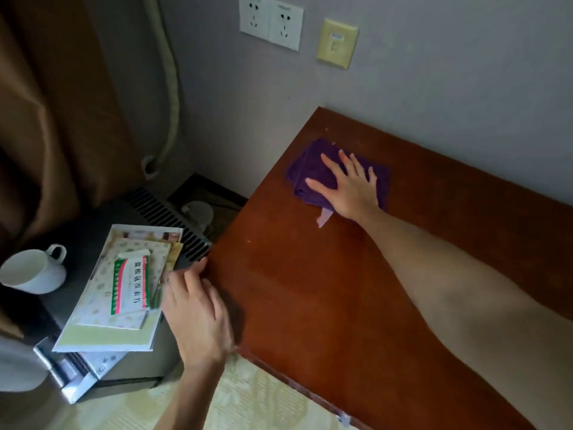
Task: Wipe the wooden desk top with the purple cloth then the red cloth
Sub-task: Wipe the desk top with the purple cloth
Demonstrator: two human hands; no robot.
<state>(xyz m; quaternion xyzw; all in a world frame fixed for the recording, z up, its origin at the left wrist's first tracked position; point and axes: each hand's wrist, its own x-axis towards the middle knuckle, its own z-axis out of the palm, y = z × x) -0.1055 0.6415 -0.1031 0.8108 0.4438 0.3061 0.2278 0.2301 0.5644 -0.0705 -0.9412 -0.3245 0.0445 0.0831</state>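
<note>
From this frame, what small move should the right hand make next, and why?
Probably sweep the purple cloth toward the near edge. The right hand presses it flat near the far corner of the desk top, and most of the wood nearer the camera lies ahead of it.

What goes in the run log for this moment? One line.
stage: purple wipe | right hand flat on purple cloth, far corner of desk top | left hand at desk edge | red cloth unseen

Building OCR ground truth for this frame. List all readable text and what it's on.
"盐酸氨溴索片", black vertical print on the white, green and pink medicine box, as best it reads.
Smaller line in the box's green stripe: too blurred to read.
Marks on the grey appliance front below: too small to read.
White wall sockets, yellowed wall plate, white cup, purple cloth: no text visible.
</note>
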